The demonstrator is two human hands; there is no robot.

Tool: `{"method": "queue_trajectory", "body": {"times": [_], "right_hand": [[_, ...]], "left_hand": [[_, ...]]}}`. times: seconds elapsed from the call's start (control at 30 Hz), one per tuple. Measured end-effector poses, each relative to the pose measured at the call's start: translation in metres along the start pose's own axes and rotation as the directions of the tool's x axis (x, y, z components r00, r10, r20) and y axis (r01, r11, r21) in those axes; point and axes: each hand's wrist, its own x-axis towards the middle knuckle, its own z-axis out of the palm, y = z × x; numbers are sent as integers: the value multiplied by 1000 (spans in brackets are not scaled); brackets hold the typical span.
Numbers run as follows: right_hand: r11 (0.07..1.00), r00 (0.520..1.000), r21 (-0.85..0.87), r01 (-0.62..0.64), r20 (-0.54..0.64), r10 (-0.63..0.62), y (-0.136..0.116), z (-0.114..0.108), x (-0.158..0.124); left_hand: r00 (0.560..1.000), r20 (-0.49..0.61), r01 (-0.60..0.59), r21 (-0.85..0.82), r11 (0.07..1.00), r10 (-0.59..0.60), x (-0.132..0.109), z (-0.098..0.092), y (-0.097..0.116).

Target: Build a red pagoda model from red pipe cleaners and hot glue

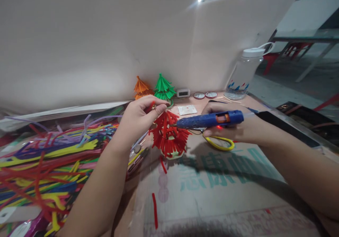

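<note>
A red tiered tree of pipe-cleaner pieces (172, 138) stands upright on a pale base at the centre. My left hand (144, 115) is at its top, with thumb and index finger pinched together; what lies between the fingertips is too small to tell. My right hand (225, 124) grips a blue glue gun (196, 121), whose nozzle points left at the upper tier of the red tree. Behind my left hand stand a green tree (163, 87) and an orange tree (141, 87).
Many coloured pipe cleaners (53, 166) are heaped at the left. Yellow-handled scissors (221, 146) lie below my right hand. Cut red pieces (155, 210) rest on the printed board (206, 198). At the back are a white packet (187, 110), a small display (183, 93) and a bottle (242, 74).
</note>
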Motion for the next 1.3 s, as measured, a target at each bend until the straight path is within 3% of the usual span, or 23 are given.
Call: {"method": "queue_trajectory", "body": {"times": [0.4,0.67,1.3], "right_hand": [[997,1000,-79,-24,13,25,3,16,-1],[991,996,-104,-90,2,90,0,16,-1],[987,996,-144,-71,35,77,-2,14,-1]], "left_hand": [[998,-10,-65,29,997,65,2,0,-2],[999,-5,-53,43,998,54,3,0,-1],[998,-1,-70,35,997,70,2,0,-1]]}}
